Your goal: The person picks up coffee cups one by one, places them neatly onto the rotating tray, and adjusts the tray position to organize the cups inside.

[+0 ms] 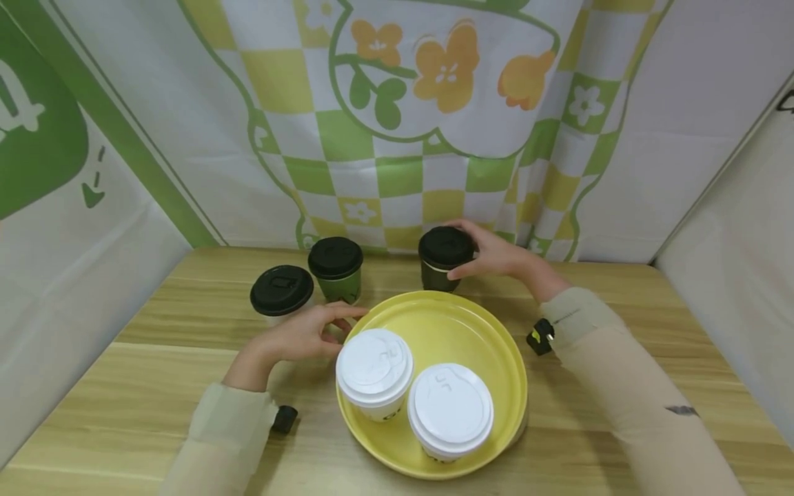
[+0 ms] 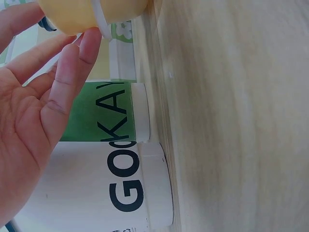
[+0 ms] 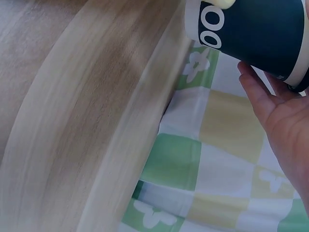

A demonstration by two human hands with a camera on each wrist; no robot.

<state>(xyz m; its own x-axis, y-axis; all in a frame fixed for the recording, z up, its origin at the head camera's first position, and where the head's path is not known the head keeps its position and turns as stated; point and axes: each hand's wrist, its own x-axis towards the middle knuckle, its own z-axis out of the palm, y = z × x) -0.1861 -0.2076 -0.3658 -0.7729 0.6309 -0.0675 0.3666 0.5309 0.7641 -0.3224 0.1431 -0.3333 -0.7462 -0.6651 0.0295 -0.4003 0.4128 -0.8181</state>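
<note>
In the head view my right hand [image 1: 496, 256] grips a dark paper cup [image 1: 434, 275] with a black lid, its thumb on the near side and fingers behind. That cup stands upright just behind the far rim of a round yellow tray [image 1: 459, 313]. My left hand [image 1: 304, 334] is at the tray's left rim, fingers spread and fingertips touching its side in the left wrist view. On the tray are two white-lidded cups, one at the left [image 1: 375, 368] and one at the front [image 1: 451, 411].
Left of the tray, a green cup [image 1: 340, 284] and a white cup [image 2: 96, 183], both black-lidded, stand side by side on the wooden table [image 1: 161, 386], beside my left hand. A checkered flowered curtain [image 1: 397, 172] hangs along the table's back edge.
</note>
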